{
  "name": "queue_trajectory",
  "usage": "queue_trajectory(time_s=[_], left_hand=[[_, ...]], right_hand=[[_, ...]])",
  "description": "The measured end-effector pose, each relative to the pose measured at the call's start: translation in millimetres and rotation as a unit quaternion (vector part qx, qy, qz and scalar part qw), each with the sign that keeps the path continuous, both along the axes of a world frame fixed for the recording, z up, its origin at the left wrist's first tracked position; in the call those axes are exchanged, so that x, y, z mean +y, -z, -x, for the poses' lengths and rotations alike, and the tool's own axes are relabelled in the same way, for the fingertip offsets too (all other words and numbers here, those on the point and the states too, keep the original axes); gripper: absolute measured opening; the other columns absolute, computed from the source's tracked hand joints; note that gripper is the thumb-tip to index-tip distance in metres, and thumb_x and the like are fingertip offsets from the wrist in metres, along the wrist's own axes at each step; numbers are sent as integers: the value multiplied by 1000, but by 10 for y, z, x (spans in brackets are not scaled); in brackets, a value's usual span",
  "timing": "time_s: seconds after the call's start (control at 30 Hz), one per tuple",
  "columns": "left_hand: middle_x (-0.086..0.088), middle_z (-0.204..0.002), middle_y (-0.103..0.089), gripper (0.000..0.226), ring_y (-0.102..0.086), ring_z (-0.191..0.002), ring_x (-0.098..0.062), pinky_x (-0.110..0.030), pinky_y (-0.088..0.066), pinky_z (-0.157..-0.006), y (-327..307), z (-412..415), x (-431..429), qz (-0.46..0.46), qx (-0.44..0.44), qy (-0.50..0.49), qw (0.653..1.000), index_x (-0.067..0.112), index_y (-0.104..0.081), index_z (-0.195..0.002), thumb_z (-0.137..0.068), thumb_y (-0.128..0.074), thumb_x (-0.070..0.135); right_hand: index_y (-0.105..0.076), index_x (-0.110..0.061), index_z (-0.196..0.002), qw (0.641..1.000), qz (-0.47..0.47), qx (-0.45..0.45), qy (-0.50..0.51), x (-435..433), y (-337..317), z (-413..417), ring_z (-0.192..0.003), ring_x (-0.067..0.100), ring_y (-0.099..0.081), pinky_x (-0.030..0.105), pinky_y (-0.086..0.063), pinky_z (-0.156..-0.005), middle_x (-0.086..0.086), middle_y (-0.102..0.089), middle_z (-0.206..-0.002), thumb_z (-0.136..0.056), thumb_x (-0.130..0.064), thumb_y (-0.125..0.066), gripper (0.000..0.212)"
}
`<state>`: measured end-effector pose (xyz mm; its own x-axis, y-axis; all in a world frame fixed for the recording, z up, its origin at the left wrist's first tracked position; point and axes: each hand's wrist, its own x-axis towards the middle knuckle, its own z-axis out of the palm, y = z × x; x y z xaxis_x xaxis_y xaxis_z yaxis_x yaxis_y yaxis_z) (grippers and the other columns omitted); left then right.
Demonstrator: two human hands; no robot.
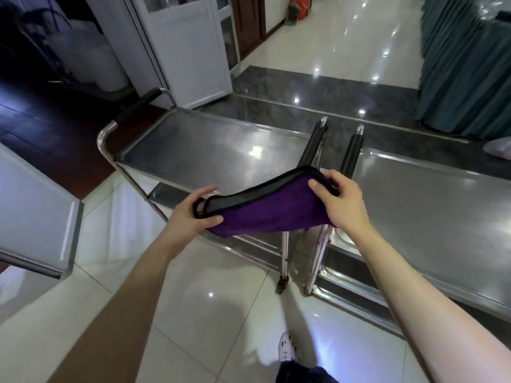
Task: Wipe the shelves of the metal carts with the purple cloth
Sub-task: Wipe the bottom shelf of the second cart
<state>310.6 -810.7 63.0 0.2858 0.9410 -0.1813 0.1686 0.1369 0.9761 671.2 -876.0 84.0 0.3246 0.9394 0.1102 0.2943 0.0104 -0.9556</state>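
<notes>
- Hands: left hand [197, 210] pinches the near-left corner of the purple cloth [265, 210]; right hand [341, 199] pinches its far-right corner.
- Cloth: folded, black-edged, held in the air between both hands, above the gap where the left cart [210, 146] and right cart [431, 200] stand side by side.
- Floor: glossy white tile [215, 299].

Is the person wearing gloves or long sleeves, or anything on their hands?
No gloves: the left hand and the right hand are bare. The left arm and the right arm are bare too, with no sleeve in view. I see no watch, ring or bracelet.
</notes>
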Motion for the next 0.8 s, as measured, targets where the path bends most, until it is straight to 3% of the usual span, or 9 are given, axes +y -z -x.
queue_trajectory(time_s=[0.13, 0.2, 0.33, 0.43, 0.5, 0.57, 0.67, 0.73, 0.8], left_hand=[[5, -125, -79, 77, -75, -117, -18, -41, -63, -95, -159, 28, 388, 13, 63, -17, 998, 27, -67, -141, -71, -98, 23], [4, -114, -82, 63, -79, -104, -17, -30, -65, -80, -175, 5, 515, 5, 82, -31, 996, 26, -76, -127, -68, -97, 34], [4, -100, -83, 33, -79, -90, -10, -20, -60, -68, -129, -64, 729, -59, 76, -57, 994, 31, -82, -105, -79, -95, 47], [-9, -73, -70, 57, -68, -67, -14, -27, -49, -58, -110, -130, 992, -128, 158, -71, 976, 15, -73, -80, -85, -80, 71], [1, -56, -57, 66, -57, -55, -11, -21, -40, -52, -161, -138, 1185, -141, 235, -42, 961, 14, -63, -68, -83, -77, 77], [14, -73, -75, 37, -72, -66, -5, -14, -51, -57, -265, -101, 1338, -93, 225, 64, 968, 27, -76, -86, -77, -89, 60], [-2, -110, -81, 52, -80, -99, -20, -37, -68, -73, -316, 9, 1515, 11, 154, 201, 967, 19, -73, -124, -78, -97, 15], [-17, -109, -76, 33, -79, -99, -32, -44, -69, -72, -332, 48, 1613, -17, 179, 204, 962, 7, -72, -117, -90, -89, 13], [-16, -107, -75, 24, -78, -97, -32, -43, -67, -71, -334, 71, 1731, -58, 201, 184, 960, 8, -73, -115, -99, -81, 24]], right_hand=[[-79, -36, -106, 999, 11, 30, -15, 215, 24, -127, -101, 23, -76, 47, -64, -91, -1, -79, -104, -105, -32, -72, 9], [-79, -44, -110, 999, 5, 38, -21, 284, 29, -154, -102, 13, -77, 31, -64, -84, -8, -80, -108, -107, -26, -70, 20], [-75, -33, -104, 999, 39, -18, 15, 429, 65, -150, -88, 8, -75, 27, -59, -73, -11, -78, -95, -106, -37, -70, 7], [-74, -34, -96, 998, 44, -32, 24, 522, 61, -105, -80, 4, -74, 19, -56, -66, -14, -77, -87, -109, -39, -65, 16], [-74, -37, -93, 997, 64, -31, 39, 574, 65, -86, -78, 2, -73, 20, -55, -67, -16, -77, -84, -111, -34, -62, 21], [-76, -32, -104, 993, 93, -31, 59, 632, 67, -24, -89, 12, -76, 35, -61, -78, -10, -79, -94, -111, -32, -60, 18], [-72, -25, -127, 987, 109, -36, 111, 695, 7, 119, -106, 19, -73, 49, -60, -97, -4, -77, -112, -112, -28, -57, 22], [-72, -21, -127, 982, 127, -54, 129, 729, -60, 228, -108, 19, -72, 50, -58, -101, -3, -77, -113, -110, -25, -59, 22], [-75, -21, -117, 971, 155, -102, 152, 772, -125, 324, -100, 17, -73, 44, -60, -93, -4, -78, -104, -103, -26, -63, 19]])
